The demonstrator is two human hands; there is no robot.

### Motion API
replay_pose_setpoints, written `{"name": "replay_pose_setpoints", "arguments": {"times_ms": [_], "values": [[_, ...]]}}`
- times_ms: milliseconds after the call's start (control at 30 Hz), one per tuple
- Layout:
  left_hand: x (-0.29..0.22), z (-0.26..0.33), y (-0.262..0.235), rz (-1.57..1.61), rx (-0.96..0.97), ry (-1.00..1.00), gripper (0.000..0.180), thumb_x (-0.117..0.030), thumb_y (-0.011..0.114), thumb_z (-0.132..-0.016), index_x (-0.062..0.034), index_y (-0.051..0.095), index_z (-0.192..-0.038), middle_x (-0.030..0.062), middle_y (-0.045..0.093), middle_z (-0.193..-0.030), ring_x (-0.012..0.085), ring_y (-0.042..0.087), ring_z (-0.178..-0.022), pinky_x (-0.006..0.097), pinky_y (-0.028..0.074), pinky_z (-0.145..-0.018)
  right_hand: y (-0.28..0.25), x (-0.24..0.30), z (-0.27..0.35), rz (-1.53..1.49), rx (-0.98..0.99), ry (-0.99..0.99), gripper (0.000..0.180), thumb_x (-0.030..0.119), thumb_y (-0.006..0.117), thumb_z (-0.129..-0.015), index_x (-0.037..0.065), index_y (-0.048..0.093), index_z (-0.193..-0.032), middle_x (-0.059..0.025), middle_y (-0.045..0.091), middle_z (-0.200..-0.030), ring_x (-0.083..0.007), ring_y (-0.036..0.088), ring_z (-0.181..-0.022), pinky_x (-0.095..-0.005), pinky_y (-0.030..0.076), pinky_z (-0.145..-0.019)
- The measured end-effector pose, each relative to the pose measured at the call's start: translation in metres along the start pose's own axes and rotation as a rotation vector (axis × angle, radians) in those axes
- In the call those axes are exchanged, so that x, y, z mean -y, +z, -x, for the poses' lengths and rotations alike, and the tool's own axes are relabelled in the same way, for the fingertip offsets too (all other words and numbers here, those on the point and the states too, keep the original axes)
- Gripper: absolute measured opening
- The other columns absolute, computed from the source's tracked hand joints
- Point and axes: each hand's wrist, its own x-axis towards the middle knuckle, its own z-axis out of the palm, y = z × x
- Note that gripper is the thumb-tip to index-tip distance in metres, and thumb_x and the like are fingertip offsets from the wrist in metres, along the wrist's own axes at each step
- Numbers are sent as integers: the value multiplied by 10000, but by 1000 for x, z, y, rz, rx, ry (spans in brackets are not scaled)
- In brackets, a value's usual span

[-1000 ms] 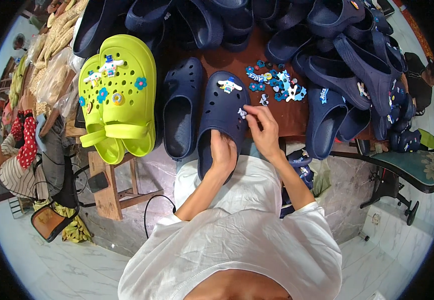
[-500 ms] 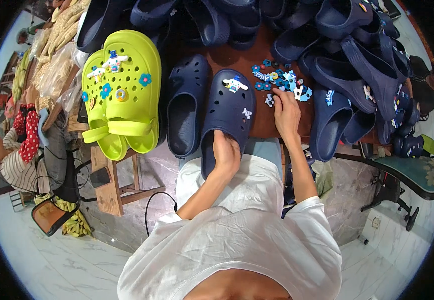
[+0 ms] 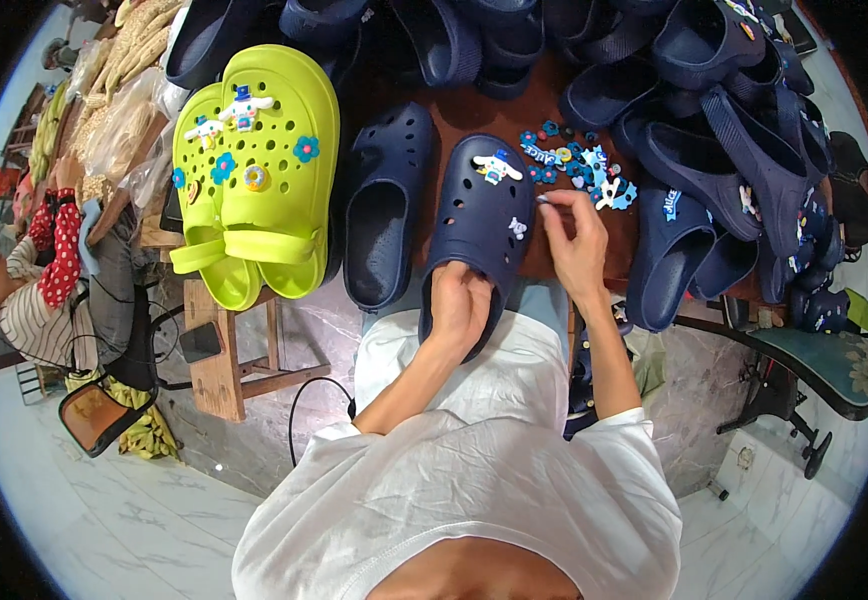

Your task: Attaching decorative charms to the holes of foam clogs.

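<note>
My left hand (image 3: 461, 305) reaches into the opening of a navy clog (image 3: 474, 222) and grips it; the fingertips are hidden inside. On the clog's upper sit a white character charm (image 3: 497, 167) and a small pale charm (image 3: 517, 229). Just right of the toe, my right hand (image 3: 579, 245) pinches a small shoe charm (image 3: 542, 200), too small to make out its shape. Past that hand lies a pile of blue, white and dark charms (image 3: 579, 165) on the brown table (image 3: 537, 255). A matching navy clog (image 3: 387, 210), with no charms on it, stands to the left.
A lime-green pair of clogs (image 3: 279, 190) with charms stands at the left. More navy clogs (image 3: 694, 165) are heaped at the right and along the back. A wooden stool (image 3: 216, 370) with a phone is at lower left. Another person (image 3: 39, 310) sits at far left.
My right hand has lifted a small charm from the pile and drawn back toward the clog. The clog in my left hand has shifted slightly in view.
</note>
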Motion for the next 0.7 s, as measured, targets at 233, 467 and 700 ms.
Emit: {"name": "replay_pose_setpoints", "arguments": {"times_ms": [233,467,700], "values": [[-3,7,11,39,74,-135,367,94,442,-766,97,511,-1126,130,589,-1076,237,595,-995,392,457,-952,17,35,-20,88,133,-398,153,60,714,-766,39,648,-902,-89,648,-884,-293,619,-854,-380,497,-763],[-8,9,15,35,97,-177,453,100,454,-720,85,473,-1173,119,556,-1114,219,553,-1051,388,419,-985,19,40,-31,139,248,-487,113,73,680,-803,38,645,-905,-98,647,-889,-294,616,-861,-397,497,-767],[-6,8,9,-11,157,-189,587,77,470,-710,61,393,-1292,131,525,-1254,250,512,-1193,412,361,-1082,20,41,-30,135,281,-451,126,78,656,-825,37,645,-943,-103,640,-929,-293,607,-891,-397,490,-794]]}}
